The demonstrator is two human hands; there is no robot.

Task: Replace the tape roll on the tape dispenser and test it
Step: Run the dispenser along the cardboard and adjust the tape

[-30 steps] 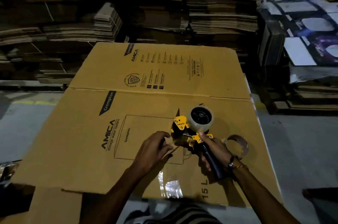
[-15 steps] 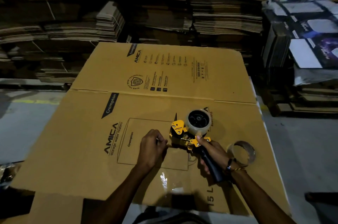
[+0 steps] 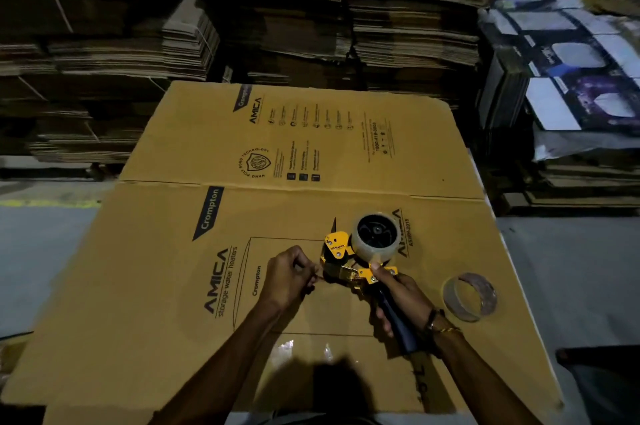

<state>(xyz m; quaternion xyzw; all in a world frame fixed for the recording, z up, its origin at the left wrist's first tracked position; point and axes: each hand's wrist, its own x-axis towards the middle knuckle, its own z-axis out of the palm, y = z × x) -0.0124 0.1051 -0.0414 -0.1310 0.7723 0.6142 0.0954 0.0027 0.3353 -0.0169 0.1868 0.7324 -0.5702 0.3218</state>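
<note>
Wrapped around the dark handle, my right hand (image 3: 403, 296) steadies the tape dispenser (image 3: 349, 265) on the flattened carton (image 3: 173, 286), toward its right edge. Its new tape roll (image 3: 377, 237) sits mounted at the far end, handle pointing back at me. My left hand (image 3: 289, 277) pinches at its mouth (presumably the tape end), so the pull runs leftward.

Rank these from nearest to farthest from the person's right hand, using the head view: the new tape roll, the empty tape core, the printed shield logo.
1. New tape roll, on the dispenser just beyond the right hand.
2. Empty tape core, lying to its right.
3. Shield logo, on the far panel.
</note>
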